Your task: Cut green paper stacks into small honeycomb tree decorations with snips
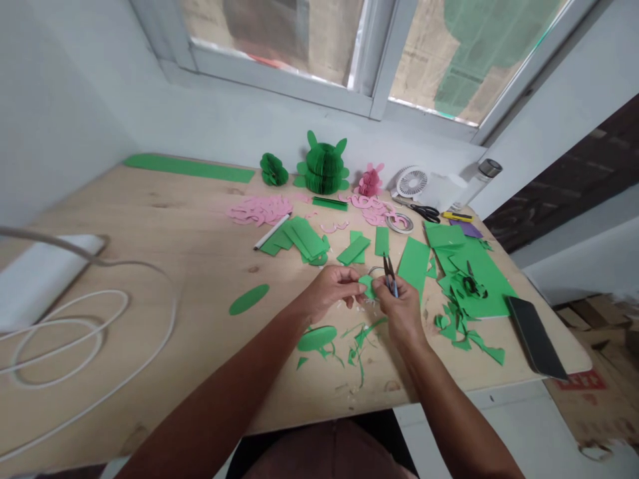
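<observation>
Over the middle of the table, my left hand (pixel 335 289) pinches a small green paper piece (pixel 368 286) between thumb and fingers. My right hand (pixel 401 307) is closed around small scissors (pixel 389 267), whose dark blades point away from me. The thumb and finger of that hand also touch the paper's right edge. Below my hands lie a green paper oval (pixel 317 338) and thin green offcuts (pixel 360 339). Another green oval (pixel 249 299) rests to the left. Past my fingers are green paper rectangles (pixel 305 237) and a roll of tape (pixel 399 223).
Green honeycomb paper figures (pixel 324 166) and a pink one (pixel 370 181) stand along the wall, near a white fan (pixel 412 181) and a bottle (pixel 482 178). Green scraps (pixel 462 319) and a dark phone-like slab (pixel 535 336) lie right. A white cable (pixel 172 319) loops left.
</observation>
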Tool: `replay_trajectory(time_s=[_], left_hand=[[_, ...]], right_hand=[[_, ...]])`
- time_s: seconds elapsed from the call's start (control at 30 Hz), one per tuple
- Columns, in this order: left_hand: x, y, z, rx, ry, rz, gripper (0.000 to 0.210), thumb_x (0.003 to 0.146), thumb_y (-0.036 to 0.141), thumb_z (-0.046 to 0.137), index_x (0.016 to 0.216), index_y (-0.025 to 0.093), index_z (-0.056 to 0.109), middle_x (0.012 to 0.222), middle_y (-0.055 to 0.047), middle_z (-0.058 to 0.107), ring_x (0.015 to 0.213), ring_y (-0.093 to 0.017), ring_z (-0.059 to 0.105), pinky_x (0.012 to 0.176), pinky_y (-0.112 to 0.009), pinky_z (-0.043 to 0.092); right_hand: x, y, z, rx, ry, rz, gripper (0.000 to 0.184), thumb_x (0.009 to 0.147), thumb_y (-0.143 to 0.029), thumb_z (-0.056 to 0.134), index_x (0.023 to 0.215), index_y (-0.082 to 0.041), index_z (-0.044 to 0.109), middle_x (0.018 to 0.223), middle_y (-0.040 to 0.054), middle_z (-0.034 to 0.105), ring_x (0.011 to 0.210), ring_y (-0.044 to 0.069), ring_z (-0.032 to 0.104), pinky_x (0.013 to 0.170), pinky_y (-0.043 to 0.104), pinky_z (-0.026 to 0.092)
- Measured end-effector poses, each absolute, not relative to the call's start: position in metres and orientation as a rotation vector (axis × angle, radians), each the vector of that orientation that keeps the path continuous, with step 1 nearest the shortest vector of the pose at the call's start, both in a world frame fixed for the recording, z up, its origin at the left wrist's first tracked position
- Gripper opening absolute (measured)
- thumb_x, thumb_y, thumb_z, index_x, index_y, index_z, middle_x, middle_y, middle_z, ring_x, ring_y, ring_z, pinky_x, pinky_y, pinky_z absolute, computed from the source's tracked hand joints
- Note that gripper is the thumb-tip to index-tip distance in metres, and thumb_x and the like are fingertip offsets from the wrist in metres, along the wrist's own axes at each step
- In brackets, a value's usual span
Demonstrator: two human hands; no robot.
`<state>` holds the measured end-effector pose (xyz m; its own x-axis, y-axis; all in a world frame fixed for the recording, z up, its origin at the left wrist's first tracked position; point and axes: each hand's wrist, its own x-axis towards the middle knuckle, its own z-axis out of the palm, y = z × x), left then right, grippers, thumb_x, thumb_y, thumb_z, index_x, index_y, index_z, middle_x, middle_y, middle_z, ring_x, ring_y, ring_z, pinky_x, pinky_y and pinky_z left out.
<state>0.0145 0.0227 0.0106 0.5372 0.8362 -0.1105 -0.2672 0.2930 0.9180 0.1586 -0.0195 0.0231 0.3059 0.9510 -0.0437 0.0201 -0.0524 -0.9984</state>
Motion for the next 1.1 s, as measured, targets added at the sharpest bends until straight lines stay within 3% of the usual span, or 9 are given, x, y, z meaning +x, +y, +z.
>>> replay_trajectory(time_s=[0.17, 0.5, 0.7, 0.87, 1.1], left_hand=[[0.017, 0.021, 0.014, 0.834, 0.685, 0.895, 0.020, 0.061, 0.025, 0.079, 0.066, 0.013, 0.063, 0.059, -0.001, 0.063, 0.056, -0.013, 0.061, 0.051, -0.022, 0.043], [0.015, 0.026, 0.018, 0.722, 0.769, 1.087, 0.020, 0.056, 0.022, 0.079, 0.062, 0.013, 0.063, 0.054, 0.003, 0.055, 0.049, -0.008, 0.052, 0.052, -0.023, 0.044], [0.009, 0.031, 0.015, 0.849, 0.854, 1.106, 0.018, 0.058, 0.024, 0.076, 0.062, 0.014, 0.062, 0.052, 0.003, 0.057, 0.047, -0.009, 0.051, 0.050, -0.023, 0.042], [0.008, 0.033, 0.013, 0.941, 0.913, 1.093, 0.017, 0.059, 0.026, 0.074, 0.062, 0.014, 0.062, 0.050, 0.003, 0.057, 0.044, -0.008, 0.049, 0.048, -0.022, 0.041], [0.008, 0.035, 0.009, 0.973, 0.894, 1.069, 0.020, 0.061, 0.030, 0.074, 0.062, 0.014, 0.062, 0.054, 0.001, 0.061, 0.047, -0.009, 0.050, 0.048, -0.022, 0.041]], right_hand=[[0.144, -0.016, 0.014, -1.315, -0.769, 1.004, 0.031, 0.066, -0.042, 0.072, 0.065, -0.019, 0.051, 0.048, -0.0108, 0.030, 0.040, 0.005, 0.021, 0.039, 0.022, 0.014], [0.134, -0.006, 0.022, -1.211, -0.741, 1.188, 0.035, 0.063, -0.044, 0.076, 0.068, -0.019, 0.052, 0.045, -0.0124, 0.029, 0.039, 0.005, 0.019, 0.038, 0.021, 0.012], [0.150, -0.002, 0.018, -1.234, -0.885, 1.241, 0.044, 0.071, -0.060, 0.064, 0.071, -0.016, 0.059, 0.047, -0.0091, 0.033, 0.040, 0.006, 0.021, 0.038, 0.022, 0.010], [0.156, 0.001, -0.003, -1.311, -0.968, 1.212, 0.046, 0.071, -0.060, 0.064, 0.057, -0.018, 0.051, 0.045, -0.0085, 0.030, 0.041, 0.006, 0.021, 0.039, 0.023, 0.011], [0.156, -0.001, -0.004, -1.299, -1.016, 1.317, 0.050, 0.072, -0.060, 0.064, 0.053, -0.020, 0.042, 0.046, -0.0094, 0.027, 0.040, 0.006, 0.015, 0.039, 0.023, 0.009]])
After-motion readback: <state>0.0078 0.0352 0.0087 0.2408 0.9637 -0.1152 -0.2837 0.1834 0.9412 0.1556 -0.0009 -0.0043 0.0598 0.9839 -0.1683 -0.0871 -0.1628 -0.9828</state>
